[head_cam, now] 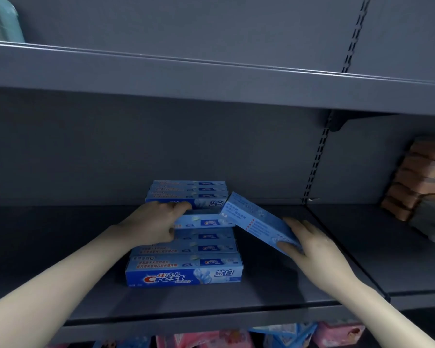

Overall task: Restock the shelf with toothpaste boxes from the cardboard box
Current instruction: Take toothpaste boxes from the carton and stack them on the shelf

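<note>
Several blue toothpaste boxes lie in a row on the grey shelf (pixel 274 285), from a front box (pixel 183 271) to a back stack (pixel 189 193). My left hand (pixel 158 221) grips the left end of one middle box (pixel 206 221), thumb below and fingers on top. My right hand (pixel 309 243) holds the near end of another toothpaste box (pixel 254 221), tilted with its far end raised over the row's right side. The cardboard box is out of view.
An upper shelf (pixel 211 79) overhangs the work area. A stack of brown and grey packs (pixel 419 187) stands at the right on the neighbouring shelf. Pink and blue packages (pixel 236 337) fill the shelf below. A teal container (pixel 0 18) sits top left.
</note>
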`<state>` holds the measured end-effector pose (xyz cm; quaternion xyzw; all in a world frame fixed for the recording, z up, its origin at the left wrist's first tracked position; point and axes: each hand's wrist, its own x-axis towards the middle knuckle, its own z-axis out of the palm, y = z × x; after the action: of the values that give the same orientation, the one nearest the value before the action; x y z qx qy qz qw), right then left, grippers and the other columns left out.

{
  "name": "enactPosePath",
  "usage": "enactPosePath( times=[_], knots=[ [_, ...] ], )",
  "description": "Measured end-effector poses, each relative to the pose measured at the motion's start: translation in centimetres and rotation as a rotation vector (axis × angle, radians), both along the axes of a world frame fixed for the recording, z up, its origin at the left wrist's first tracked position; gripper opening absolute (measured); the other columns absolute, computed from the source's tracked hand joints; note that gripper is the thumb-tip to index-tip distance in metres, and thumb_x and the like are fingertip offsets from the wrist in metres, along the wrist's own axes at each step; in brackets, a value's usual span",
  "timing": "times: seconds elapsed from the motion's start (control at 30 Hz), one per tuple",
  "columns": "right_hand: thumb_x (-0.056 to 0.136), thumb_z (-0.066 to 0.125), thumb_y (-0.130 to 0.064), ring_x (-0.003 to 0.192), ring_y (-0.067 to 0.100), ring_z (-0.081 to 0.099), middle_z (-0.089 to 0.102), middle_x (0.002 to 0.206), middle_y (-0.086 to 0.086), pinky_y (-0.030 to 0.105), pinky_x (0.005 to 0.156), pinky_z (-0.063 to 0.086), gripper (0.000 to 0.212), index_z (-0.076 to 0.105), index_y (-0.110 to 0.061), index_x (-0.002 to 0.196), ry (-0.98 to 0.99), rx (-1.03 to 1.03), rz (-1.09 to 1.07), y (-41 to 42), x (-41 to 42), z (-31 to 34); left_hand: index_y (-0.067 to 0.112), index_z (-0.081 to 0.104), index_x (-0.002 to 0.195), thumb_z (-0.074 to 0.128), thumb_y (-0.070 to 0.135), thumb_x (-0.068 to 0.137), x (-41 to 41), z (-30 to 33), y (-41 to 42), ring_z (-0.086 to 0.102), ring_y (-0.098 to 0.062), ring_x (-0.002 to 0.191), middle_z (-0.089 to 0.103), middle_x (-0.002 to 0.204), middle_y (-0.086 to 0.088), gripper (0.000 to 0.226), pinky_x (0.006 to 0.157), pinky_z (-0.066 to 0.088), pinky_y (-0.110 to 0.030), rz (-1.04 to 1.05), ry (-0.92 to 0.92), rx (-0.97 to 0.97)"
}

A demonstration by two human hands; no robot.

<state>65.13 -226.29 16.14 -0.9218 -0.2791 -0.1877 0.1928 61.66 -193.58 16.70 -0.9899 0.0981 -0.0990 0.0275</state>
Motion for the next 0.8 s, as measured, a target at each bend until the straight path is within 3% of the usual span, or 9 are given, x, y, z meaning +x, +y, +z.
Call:
enactPosePath(
  times=[0.17,0.3,0.53,0.63,0.8],
  knots=[
    [0.086,0.063,-0.031,0.100,0.025,0.057,0.059,0.107,0.003,0.030,0.076,0.043,0.052,0.048,-0.016,0.133,-0.042,-0.018,-0.003,-0.3,-0.3,0.0,0.022,0.046,0.127,0.059,0.015,0.085,0.1,-0.9,0.6,0.051,-0.009,0.106,0.052,0.124,0.005,0.044,0.085,0.045,-0.026,-0.018,-0.049,-0.212],
    [0.088,0.060,-0.032,0.103,0.025,0.056,0.058,0.112,0.004,0.033,0.080,0.046,0.052,0.045,-0.017,0.135,-0.036,-0.024,0.011,-0.4,-0.4,0.1,0.018,0.053,0.128,0.060,0.023,0.090,0.3,-0.8,1.0,0.053,-0.011,0.111,0.055,0.127,0.002,0.039,0.089,0.039,-0.020,-0.027,-0.143,-0.347],
    [0.089,0.059,-0.032,0.105,0.025,0.055,0.057,0.114,0.004,0.032,0.080,0.044,0.053,0.044,-0.016,0.136,-0.029,-0.028,0.018,0.0,-0.5,0.1,0.011,0.054,0.130,0.054,0.021,0.094,0.8,-1.7,1.4,0.052,-0.019,0.116,0.056,0.128,-0.005,0.038,0.093,0.037,-0.024,-0.075,-0.185,-0.285],
    [0.087,0.061,-0.030,0.102,0.026,0.057,0.059,0.112,0.005,0.032,0.078,0.044,0.053,0.046,-0.014,0.135,-0.035,-0.036,0.004,-0.1,-0.4,-0.1,0.009,0.057,0.127,0.064,0.022,0.088,0.9,-2.1,1.7,0.051,-0.022,0.117,0.057,0.126,-0.006,0.042,0.096,0.039,-0.029,-0.085,-0.243,-0.212],
    [0.084,0.066,-0.025,0.098,0.031,0.059,0.061,0.106,0.010,0.031,0.073,0.041,0.053,0.049,-0.010,0.132,-0.021,-0.038,-0.051,-0.8,0.0,-0.3,0.007,0.067,0.112,0.079,0.014,0.072,1.4,-2.4,2.3,0.059,-0.032,0.103,0.063,0.111,-0.013,0.043,0.089,0.046,-0.039,-0.091,-0.326,-0.079]
  ],
)
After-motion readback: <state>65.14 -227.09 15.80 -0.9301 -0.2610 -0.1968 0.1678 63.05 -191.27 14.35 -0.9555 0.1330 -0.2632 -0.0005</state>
